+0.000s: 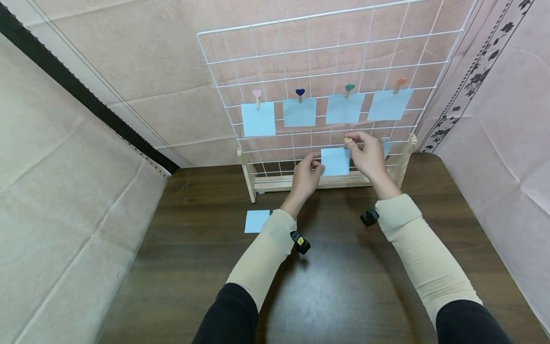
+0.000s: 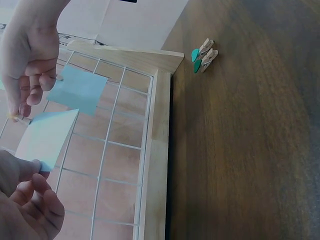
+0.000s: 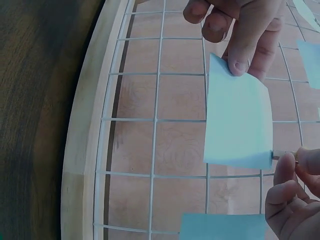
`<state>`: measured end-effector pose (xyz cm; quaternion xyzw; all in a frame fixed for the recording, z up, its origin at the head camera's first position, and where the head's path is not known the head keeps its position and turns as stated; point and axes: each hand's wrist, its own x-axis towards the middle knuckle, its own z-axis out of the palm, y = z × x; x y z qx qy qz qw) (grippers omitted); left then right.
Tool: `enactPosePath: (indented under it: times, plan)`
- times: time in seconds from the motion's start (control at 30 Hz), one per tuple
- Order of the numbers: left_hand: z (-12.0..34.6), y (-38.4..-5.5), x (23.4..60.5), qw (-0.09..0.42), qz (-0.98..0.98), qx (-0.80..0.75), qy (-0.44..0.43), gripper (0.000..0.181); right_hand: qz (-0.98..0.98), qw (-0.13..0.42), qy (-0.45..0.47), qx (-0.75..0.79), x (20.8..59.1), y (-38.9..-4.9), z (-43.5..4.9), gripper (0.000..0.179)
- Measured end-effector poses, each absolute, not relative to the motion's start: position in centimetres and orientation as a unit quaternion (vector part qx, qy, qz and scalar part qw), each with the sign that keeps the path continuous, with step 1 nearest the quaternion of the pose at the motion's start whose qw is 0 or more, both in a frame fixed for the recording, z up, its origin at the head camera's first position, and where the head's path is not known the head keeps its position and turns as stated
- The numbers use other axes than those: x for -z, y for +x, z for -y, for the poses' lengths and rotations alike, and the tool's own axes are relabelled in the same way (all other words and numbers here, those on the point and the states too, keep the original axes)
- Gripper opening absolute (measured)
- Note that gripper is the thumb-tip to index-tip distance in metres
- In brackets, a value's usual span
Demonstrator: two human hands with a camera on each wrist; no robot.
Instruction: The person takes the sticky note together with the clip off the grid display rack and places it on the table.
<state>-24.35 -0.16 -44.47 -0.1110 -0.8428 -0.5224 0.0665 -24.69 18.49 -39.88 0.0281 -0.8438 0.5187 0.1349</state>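
Note:
A square of light blue paper (image 1: 335, 161) is held against the lower part of the white wire grid (image 1: 279, 79). My left hand (image 1: 306, 177) pinches one side edge of it between thumb and fingers; the pinch shows closely in the right wrist view. At its upper edge my right hand (image 1: 368, 155) pinches a small wooden clothespin (image 2: 24, 120) with a yellow top, its tip right at the paper. Partly behind the right hand hangs another blue paper square (image 2: 79, 90).
Above, several blue squares (image 1: 299, 112) hang from clothespins with pink, dark blue, green and orange (image 1: 400, 83) heart tops. The grid stands in a wooden base (image 1: 279, 184). On the brown table (image 1: 189, 286) lie a blue square (image 1: 257, 221) and two green-topped clothespins (image 2: 204, 55).

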Motion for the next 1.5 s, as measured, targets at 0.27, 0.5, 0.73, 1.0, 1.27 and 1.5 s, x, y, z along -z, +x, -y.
enactPosePath:
  times: [0.27,0.5,0.73,1.0,1.27,1.5]
  plan:
    - [0.4,-24.2,44.9,0.072,0.840,0.524,-0.119,0.033,0.840,0.136,0.022,-0.524,40.2,-24.6,-18.7,0.037]
    - [0.9,-24.0,45.5,0.076,0.836,0.527,-0.130,0.033,0.844,0.134,0.025,-0.519,40.2,-24.4,-18.8,0.037]
    - [1.3,-23.4,45.6,0.062,0.830,0.539,-0.127,0.035,0.846,0.141,0.036,-0.513,40.8,-24.3,-19.0,0.035]
    - [1.6,-23.1,45.8,0.058,0.827,0.544,-0.128,0.035,0.850,0.141,0.027,-0.507,41.3,-24.1,-19.1,0.034]
    - [1.7,-22.8,46.2,0.061,0.827,0.544,-0.130,0.034,0.850,0.136,0.023,-0.509,41.8,-23.8,-19.4,0.037]
    - [1.8,-22.4,46.6,0.059,0.829,0.542,-0.127,0.035,0.852,0.127,0.021,-0.507,42.6,-23.4,-19.8,0.038]
